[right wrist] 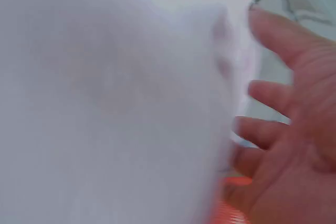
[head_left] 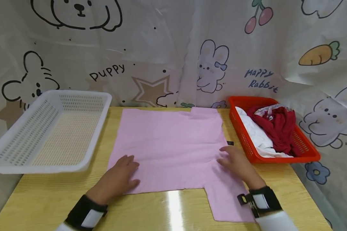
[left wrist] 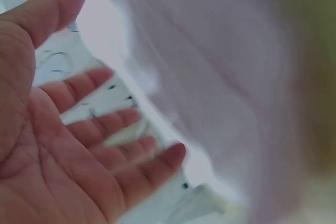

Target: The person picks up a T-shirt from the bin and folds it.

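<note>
Pink garment flat on counter, left hand and right hand over it, relaxed, grasping nothing, white basket at far-left corner, red basket at far-right corner.

Makeshift work corner: cartoon-print sheeting hung behind wood-grain table.

Table: yellow, wood grain
Sheet: pale, wrinkled, behind table's far edge
Prints: rabbits, carrot, cherries
Glare: white streak, toward near edge
</note>
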`<state>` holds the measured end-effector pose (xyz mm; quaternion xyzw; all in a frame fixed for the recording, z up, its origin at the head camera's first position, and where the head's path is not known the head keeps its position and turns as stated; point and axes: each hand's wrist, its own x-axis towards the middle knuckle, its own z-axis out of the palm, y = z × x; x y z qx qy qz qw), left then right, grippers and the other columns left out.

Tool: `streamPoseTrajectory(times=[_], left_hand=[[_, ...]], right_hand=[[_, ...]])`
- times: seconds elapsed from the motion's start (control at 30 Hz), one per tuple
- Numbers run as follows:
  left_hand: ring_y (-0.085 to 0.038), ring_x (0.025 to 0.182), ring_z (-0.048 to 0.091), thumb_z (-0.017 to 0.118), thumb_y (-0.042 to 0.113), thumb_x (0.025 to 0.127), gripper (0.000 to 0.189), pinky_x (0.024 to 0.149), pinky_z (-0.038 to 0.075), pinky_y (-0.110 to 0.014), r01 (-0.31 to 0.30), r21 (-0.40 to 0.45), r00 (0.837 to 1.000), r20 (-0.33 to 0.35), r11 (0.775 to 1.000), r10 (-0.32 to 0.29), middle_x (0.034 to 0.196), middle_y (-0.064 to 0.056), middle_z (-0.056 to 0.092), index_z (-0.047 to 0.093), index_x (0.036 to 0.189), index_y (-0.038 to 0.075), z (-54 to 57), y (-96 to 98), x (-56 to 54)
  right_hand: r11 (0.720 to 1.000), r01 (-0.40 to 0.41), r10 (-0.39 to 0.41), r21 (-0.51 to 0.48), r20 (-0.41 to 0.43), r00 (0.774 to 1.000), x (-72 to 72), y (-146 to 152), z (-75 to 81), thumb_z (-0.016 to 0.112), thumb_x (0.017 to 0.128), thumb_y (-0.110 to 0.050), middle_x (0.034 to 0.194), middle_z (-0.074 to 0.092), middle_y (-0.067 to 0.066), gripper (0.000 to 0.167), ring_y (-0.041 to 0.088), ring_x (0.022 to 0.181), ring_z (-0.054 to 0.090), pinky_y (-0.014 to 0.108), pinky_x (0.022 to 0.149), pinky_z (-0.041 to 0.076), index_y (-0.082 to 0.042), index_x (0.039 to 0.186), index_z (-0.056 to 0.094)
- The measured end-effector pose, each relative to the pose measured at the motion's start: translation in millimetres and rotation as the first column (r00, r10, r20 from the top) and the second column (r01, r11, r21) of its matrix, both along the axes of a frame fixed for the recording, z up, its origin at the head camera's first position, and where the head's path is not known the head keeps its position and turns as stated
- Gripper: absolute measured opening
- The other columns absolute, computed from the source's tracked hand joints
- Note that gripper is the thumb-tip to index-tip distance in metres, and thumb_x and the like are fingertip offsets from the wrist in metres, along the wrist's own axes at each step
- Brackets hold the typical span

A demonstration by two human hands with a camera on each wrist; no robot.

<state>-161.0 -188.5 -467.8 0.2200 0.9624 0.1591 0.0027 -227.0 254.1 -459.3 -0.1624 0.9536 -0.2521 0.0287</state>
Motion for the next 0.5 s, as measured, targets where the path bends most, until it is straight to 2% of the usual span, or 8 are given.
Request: streamPoseTrajectory(times=[0.07, 0.1, 0.2, 0.23, 0.3, 0.33, 0.4, 0.5], left_hand=[[-0.042, 0.120, 0.053, 0.081, 0.022, 0.079, 0.038, 0.098, 0.045, -0.052, 0.051, 0.011, 0.998, -0.044, 0.999, -0.051, 0.126, -0.023, 0.058, 0.065, 0.109, 0.005, -2.7, -9.0, 16.5], [-0.039, 0.118, 0.055, 0.081, 0.020, 0.078, 0.033, 0.096, 0.046, -0.050, 0.064, 0.013, 0.996, -0.057, 0.998, -0.063, 0.123, -0.020, 0.060, 0.066, 0.104, 0.008, -4.1, -13.5, 23.3], [-0.030, 0.115, 0.058, 0.081, 0.015, 0.077, 0.023, 0.091, 0.050, -0.043, 0.058, 0.008, 0.993, -0.103, 0.998, -0.057, 0.120, -0.010, 0.062, 0.062, 0.090, 0.019, -12.1, -26.5, 45.7], [-0.029, 0.114, 0.059, 0.080, 0.012, 0.077, 0.024, 0.090, 0.050, -0.042, 0.051, 0.018, 0.990, -0.134, 0.999, -0.049, 0.119, -0.008, 0.062, 0.060, 0.086, 0.020, -13.9, -28.9, 48.7], [-0.026, 0.109, 0.061, 0.081, 0.008, 0.077, 0.028, 0.085, 0.052, -0.039, 0.039, 0.030, 0.978, -0.206, 0.999, -0.032, 0.115, -0.005, 0.064, 0.057, 0.080, 0.022, -15.7, -30.4, 49.8], [-0.024, 0.105, 0.062, 0.080, 0.005, 0.077, 0.031, 0.082, 0.053, -0.037, 0.036, 0.035, 0.973, -0.229, 0.999, -0.027, 0.111, -0.003, 0.064, 0.055, 0.077, 0.023, -15.6, -29.9, 49.1], [-0.021, 0.097, 0.063, 0.079, 0.002, 0.078, 0.032, 0.077, 0.053, -0.034, 0.029, 0.031, 0.975, -0.223, 0.999, -0.021, 0.104, 0.001, 0.064, 0.054, 0.074, 0.021, -13.3, -27.7, 47.0], [-0.013, 0.078, 0.056, 0.072, 0.002, 0.086, 0.031, 0.064, 0.048, -0.029, 0.003, 0.009, 0.996, -0.086, 1.000, -0.002, 0.084, 0.008, 0.056, 0.050, 0.074, 0.019, -5.4, -25.5, 44.4]], right_hand=[[0.995, -0.098, 0.099, 0.010, -0.064, 0.993, 23.9, 6, 5.6, 0.078, 0.085, -0.021, 0.109, 0.065, 0.012, 0.035, 0.028, 0.100, 0.060, 0.048, 0.089, 0.049, -0.002, 0.112, 0.066], [0.988, -0.150, 0.151, 0.024, -0.056, 0.987, 35.5, 9, 7.4, 0.079, 0.083, -0.021, 0.106, 0.065, 0.007, 0.033, 0.025, 0.096, 0.060, 0.045, 0.086, 0.050, -0.004, 0.108, 0.067], [0.960, -0.271, 0.264, 0.067, 0.101, 0.959, 70.2, 13, 7.0, 0.084, 0.077, -0.028, 0.116, 0.059, 0.003, 0.041, 0.022, 0.104, 0.056, 0.041, 0.089, 0.049, -0.012, 0.110, 0.064], [0.955, -0.288, 0.275, 0.077, 0.139, 0.951, 77.2, 14, 5.5, 0.085, 0.075, -0.028, 0.122, 0.057, 0.004, 0.044, 0.023, 0.110, 0.054, 0.042, 0.093, 0.047, -0.014, 0.111, 0.063], [0.954, -0.283, 0.266, 0.102, 0.153, 0.952, 85.5, 13, 0.4, 0.086, 0.072, -0.025, 0.130, 0.054, 0.008, 0.045, 0.027, 0.117, 0.052, 0.045, 0.097, 0.046, -0.016, 0.109, 0.062], [0.955, -0.272, 0.256, 0.119, 0.132, 0.958, 87.8, 12, -2.8, 0.086, 0.071, -0.022, 0.133, 0.053, 0.010, 0.043, 0.029, 0.119, 0.052, 0.047, 0.098, 0.045, -0.017, 0.107, 0.062], [0.957, -0.250, 0.249, 0.149, 0.025, 0.968, 89.1, 10, -10.7, 0.084, 0.072, -0.012, 0.130, 0.056, 0.013, 0.034, 0.031, 0.118, 0.055, 0.049, 0.096, 0.047, -0.016, 0.098, 0.063], [0.965, -0.208, 0.226, 0.162, -0.102, 0.969, 90.0, 9, -18.2, 0.079, 0.076, -0.002, 0.120, 0.063, 0.011, 0.024, 0.029, 0.112, 0.061, 0.047, 0.092, 0.050, -0.016, 0.089, 0.064]])
